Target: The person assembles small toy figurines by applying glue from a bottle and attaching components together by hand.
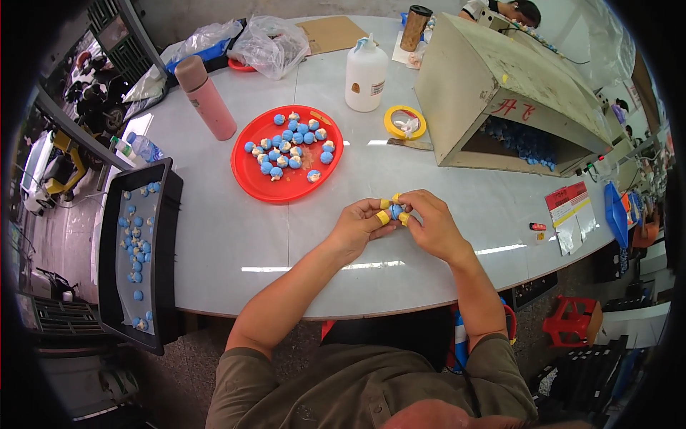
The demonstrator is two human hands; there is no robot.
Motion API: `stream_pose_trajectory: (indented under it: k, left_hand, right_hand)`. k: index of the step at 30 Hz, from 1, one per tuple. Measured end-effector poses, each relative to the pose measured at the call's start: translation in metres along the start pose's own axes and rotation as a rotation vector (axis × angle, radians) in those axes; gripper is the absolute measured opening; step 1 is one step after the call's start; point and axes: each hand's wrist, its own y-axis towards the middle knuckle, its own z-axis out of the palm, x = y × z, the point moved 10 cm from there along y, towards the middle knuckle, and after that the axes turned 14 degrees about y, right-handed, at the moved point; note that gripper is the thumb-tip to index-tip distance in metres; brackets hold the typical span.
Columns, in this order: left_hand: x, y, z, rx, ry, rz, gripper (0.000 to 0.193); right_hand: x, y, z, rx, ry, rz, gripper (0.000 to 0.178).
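Between my fingertips, above the grey table, is a small blue figure piece (396, 211), round like the others nearby. My left hand (359, 227) pinches it from the left and my right hand (431, 223) from the right. Yellow covers wrap the thumb and a fingertip of each hand. The fingers hide much of the piece. Beyond my hands to the left, a red round tray (250, 184) bears many small blue-and-cream pieces (295, 138) of like size. More such blue pieces (136, 247) lie in a black bin (171, 214) at the table's left end.
A pink bottle (207, 100), a white squeeze bottle (366, 77) and a yellow tape roll (405, 123) stand or lie farther back. A beige metal box (464, 86) with blue pieces inside fills the right rear. Cards (572, 214) lie at the right edge; a red stool (570, 322) stands below.
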Motion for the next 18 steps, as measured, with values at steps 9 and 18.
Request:
stream_pose_trajectory:
  k: [9,18]
  left_hand:
    - [0.004,0.003,-0.003,-0.025,-0.009,0.03,0.022]
    - [-0.001,0.001,-0.002,-0.02,-0.038,-0.011,0.027]
  right_hand:
    - [0.007,0.004,0.004,0.042,-0.082,-0.052,0.03]
    - [-0.048,0.001,0.003,0.035,0.248,0.42,0.019]
